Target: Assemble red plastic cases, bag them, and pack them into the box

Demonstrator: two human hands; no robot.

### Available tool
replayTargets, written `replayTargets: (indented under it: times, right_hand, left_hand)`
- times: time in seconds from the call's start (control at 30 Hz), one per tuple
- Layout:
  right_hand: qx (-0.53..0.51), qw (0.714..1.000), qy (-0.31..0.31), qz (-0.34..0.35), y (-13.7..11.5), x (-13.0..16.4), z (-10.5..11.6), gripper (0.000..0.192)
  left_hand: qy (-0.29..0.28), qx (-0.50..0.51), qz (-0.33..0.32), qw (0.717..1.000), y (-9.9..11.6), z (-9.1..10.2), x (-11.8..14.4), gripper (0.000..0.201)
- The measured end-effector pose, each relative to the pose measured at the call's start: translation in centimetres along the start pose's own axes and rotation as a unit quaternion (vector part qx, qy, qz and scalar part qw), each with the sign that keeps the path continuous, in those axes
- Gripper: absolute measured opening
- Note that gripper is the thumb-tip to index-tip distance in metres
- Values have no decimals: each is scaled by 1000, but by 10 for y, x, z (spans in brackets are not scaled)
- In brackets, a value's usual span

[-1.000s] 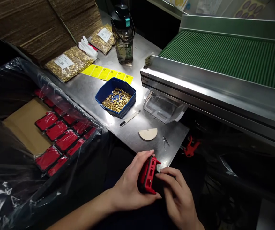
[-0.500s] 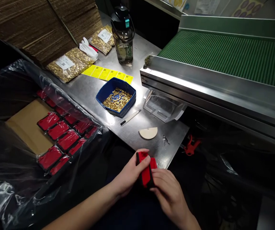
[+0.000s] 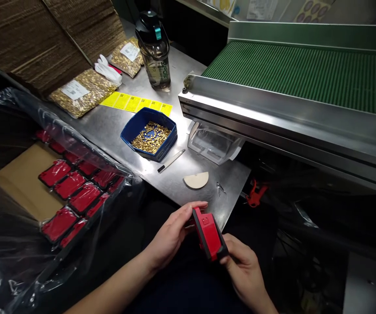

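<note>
Steel bench edge just beyond hands | left hand and right hand both closed on red casing | open room below edge

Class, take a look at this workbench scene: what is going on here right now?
A person seated at a metal table holds a red plastic part in both hands, the left hand gripping its far end and the right hand its near end, just off the table's front edge. A blue tray of small brass pieces sits on the table. To the left, a plastic-lined box holds rows of similar red parts. A green conveyor runs on the right.
</note>
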State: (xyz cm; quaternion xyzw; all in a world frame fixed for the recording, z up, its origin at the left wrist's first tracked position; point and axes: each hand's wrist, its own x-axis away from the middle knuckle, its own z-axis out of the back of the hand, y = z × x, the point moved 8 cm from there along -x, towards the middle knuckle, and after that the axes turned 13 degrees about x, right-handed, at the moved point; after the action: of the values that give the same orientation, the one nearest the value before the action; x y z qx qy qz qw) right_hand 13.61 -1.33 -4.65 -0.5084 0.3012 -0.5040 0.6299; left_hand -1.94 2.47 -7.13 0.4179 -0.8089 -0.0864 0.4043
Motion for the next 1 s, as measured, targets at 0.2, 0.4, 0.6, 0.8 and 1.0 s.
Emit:
replayTargets:
  times: [0.2,0.4,0.6,0.8,1.0]
  right_hand:
    - [28,999,6,34,-6,3,0,20]
    - [86,995,1,49,-16,5,-13,17]
    - [22,997,48,-49,-11,3,-10,23]
    - [-35,989,65,-128,-2,2,-5,20]
    - [-23,989,41,-139,0,3,-16,20]
  left_hand:
    - [9,23,15,1000,-1,-2,-4,36]
    - [64,10,18,998,-11,13,-22,35]
    - [-24,-120,1,992,-6,4,-15,49]
    - [-115,-171,-46,977,-7,-6,6,65]
    - [-7,-174,-63,983,-18,3,-5,26]
